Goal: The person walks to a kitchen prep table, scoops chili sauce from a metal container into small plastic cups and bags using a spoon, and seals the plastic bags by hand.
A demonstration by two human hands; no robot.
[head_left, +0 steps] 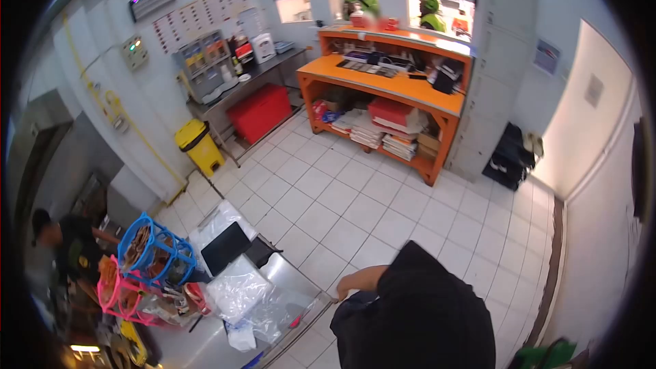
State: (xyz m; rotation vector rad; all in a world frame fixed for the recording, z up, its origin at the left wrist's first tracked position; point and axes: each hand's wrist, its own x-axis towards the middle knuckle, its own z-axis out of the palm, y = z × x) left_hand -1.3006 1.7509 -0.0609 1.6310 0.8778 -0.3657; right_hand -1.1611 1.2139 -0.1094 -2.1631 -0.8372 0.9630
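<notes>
My right hand (344, 288), below a short black sleeve (417, 280), is right at the edge of the steel table (301, 275); its fingers are too small and partly hidden to read. My left hand is out of view. Clear plastic bags (239, 290) lie on the table to the left of my hand, with a black flat panel (227, 247) behind them. Farther left are a blue basket (158, 253) and a pink basket (116, 290), both holding packets.
A co-worker in dark clothing (75, 249) stands beyond the baskets. An orange counter (383, 82) with stacked paper below stands across the tiled floor (335, 195). Near the left wall are a yellow bin (203, 154) and a red chest (260, 113).
</notes>
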